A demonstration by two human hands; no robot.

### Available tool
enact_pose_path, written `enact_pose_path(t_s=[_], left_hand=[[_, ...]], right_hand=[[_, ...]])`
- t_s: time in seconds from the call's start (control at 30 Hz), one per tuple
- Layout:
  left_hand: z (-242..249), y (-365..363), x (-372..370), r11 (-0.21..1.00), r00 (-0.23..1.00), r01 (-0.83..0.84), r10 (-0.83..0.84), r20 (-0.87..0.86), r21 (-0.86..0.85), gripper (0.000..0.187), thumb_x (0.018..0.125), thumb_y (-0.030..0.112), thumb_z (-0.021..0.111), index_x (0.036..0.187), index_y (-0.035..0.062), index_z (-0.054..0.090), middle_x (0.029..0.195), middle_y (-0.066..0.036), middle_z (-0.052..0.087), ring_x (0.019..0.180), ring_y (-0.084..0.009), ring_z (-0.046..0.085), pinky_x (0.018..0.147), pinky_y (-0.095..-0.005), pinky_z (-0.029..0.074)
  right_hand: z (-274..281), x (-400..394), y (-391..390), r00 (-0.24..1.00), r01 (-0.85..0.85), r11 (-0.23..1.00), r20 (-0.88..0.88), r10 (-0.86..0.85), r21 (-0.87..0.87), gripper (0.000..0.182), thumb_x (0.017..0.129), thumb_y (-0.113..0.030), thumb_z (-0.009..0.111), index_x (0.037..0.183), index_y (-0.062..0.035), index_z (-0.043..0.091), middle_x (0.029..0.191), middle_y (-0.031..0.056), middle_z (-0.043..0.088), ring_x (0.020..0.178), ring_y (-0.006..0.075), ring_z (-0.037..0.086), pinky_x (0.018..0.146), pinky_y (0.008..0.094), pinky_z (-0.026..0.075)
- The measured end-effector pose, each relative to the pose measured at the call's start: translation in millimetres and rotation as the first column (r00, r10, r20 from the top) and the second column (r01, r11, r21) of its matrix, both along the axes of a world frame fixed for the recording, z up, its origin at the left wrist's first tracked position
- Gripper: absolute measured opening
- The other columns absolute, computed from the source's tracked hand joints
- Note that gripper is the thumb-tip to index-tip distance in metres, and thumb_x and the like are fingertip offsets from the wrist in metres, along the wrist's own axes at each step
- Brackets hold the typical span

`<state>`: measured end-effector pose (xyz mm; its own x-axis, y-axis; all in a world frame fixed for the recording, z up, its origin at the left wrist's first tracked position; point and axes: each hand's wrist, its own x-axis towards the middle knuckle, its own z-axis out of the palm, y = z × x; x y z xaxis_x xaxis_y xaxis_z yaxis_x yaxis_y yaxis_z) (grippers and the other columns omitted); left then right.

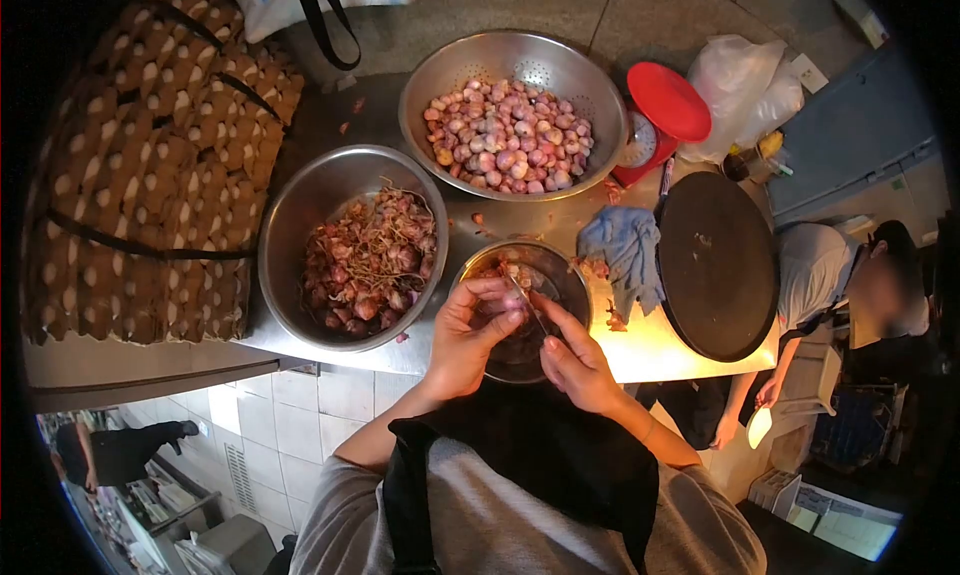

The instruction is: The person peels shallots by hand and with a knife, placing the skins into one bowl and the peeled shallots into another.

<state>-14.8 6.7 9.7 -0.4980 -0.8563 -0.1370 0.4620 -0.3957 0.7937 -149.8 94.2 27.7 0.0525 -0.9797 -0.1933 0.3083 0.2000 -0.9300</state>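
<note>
My left hand (478,333) pinches a small pinkish shallot (514,303) over a metal bowl (578,293) with peelings in it. A small knife (541,321) is gripped in my right hand (580,360), its blade against the shallot. To the left, a steel bowl (275,245) holds unpeeled shallots (365,260) with dry roots and skins. Behind, a perforated steel colander (415,100) contains many peeled, pink shallots (510,135).
Stacked egg trays (150,175) fill the far left. On the right are a blue cloth (625,250), a round dark pan (718,265), a red scale (668,105) and plastic bags (740,85). A person (830,275) is at the right, another person (115,450) at the lower left.
</note>
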Motion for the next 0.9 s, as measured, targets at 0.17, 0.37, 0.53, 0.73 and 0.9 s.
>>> enact_pose_path(t_s=[0.17, 0.37, 0.53, 0.73, 0.9], left_hand=[[1.1, 4.3, 2.3, 0.979, 0.99, -0.016, 0.044, 0.131, -0.205, 0.035, 0.074, -0.007, 0.06, 0.105, 0.0025, 0.046, 0.097, -0.005, 0.053, 0.089, -0.0104, 0.052, 0.081, -0.0239, 0.043], [-2.6, 4.3, 1.9, 0.983, 0.993, -0.045, 0.063, 0.097, -0.18, 0.038, 0.074, -0.007, 0.06, 0.106, 0.0036, 0.043, 0.098, -0.003, 0.05, 0.091, -0.01, 0.05, 0.083, -0.0237, 0.042], [2.6, 1.7, 1.0, 0.977, 0.988, -0.034, 0.064, 0.14, -0.209, 0.036, 0.075, -0.006, 0.061, 0.104, 0.0036, 0.042, 0.098, -0.005, 0.05, 0.092, -0.0107, 0.05, 0.083, -0.024, 0.042], [2.1, 1.5, -0.4, 0.995, 0.994, -0.033, 0.042, 0.096, -0.095, 0.036, 0.073, -0.007, 0.061, 0.102, 0.0041, 0.042, 0.096, -0.005, 0.051, 0.094, -0.0126, 0.05, 0.085, -0.0259, 0.04], [1.8, 1.4, -0.8, 0.989, 0.996, -0.047, 0.058, 0.075, -0.14, 0.035, 0.074, -0.006, 0.062, 0.099, 0.0053, 0.041, 0.094, -0.005, 0.05, 0.09, -0.0117, 0.051, 0.082, -0.0244, 0.041]], right_hand=[[-5.1, 1.5, -0.8, 0.84, -0.009, 0.98, -0.533, -0.1, -0.199, 0.042, 0.09, -0.014, 0.041, 0.13, -0.0064, 0.032, 0.095, 0.0097, 0.057, 0.075, 0.0208, 0.058, 0.063, 0.0257, 0.045], [-1.9, 0.9, -6.6, 0.624, -0.079, 0.917, -0.736, -0.26, -0.391, 0.039, 0.087, -0.011, 0.044, 0.125, -0.0031, 0.039, 0.114, 0.0194, 0.052, 0.1, 0.0316, 0.055, 0.081, 0.0314, 0.045], [-7.7, 0.3, -6.6, 0.702, 0.059, 0.935, -0.651, -0.288, -0.35, 0.035, 0.089, -0.013, 0.043, 0.122, -0.0009, 0.042, 0.116, 0.0185, 0.051, 0.106, 0.0277, 0.052, 0.087, 0.0307, 0.041], [1.0, -12.1, -7.0, 0.947, 0.185, 0.978, -0.283, -0.15, 0.1, 0.038, 0.091, -0.017, 0.042, 0.124, -0.0001, 0.038, 0.114, 0.0135, 0.052, 0.104, 0.0175, 0.048, 0.089, 0.0277, 0.036], [-1.5, -0.2, -4.8, 0.926, 0.033, 0.997, -0.372, -0.059, -0.075, 0.042, 0.091, -0.016, 0.041, 0.129, -0.0012, 0.032, 0.127, 0.0141, 0.042, 0.118, 0.0221, 0.039, 0.093, 0.0294, 0.034]])
